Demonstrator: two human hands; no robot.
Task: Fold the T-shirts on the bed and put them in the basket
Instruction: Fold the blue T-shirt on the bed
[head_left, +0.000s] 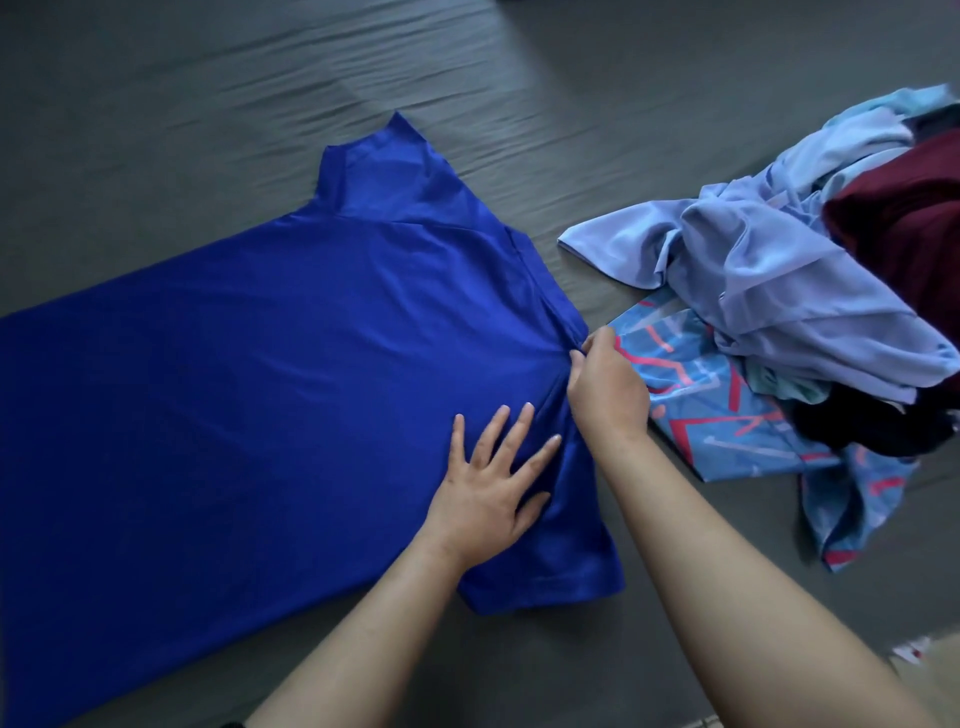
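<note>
Left hand (491, 486), fingers spread and straight, presses flat on the royal-blue smooth-fabric T-shirt (270, 384) near its collar. Right hand (605, 382), fingers curled, pinches the neckline. The T-shirt lies spread on the grey bedsheet (208, 104), long axis left to right, collar rightward, beside a heap of unfolded shirts (779, 291).
</note>
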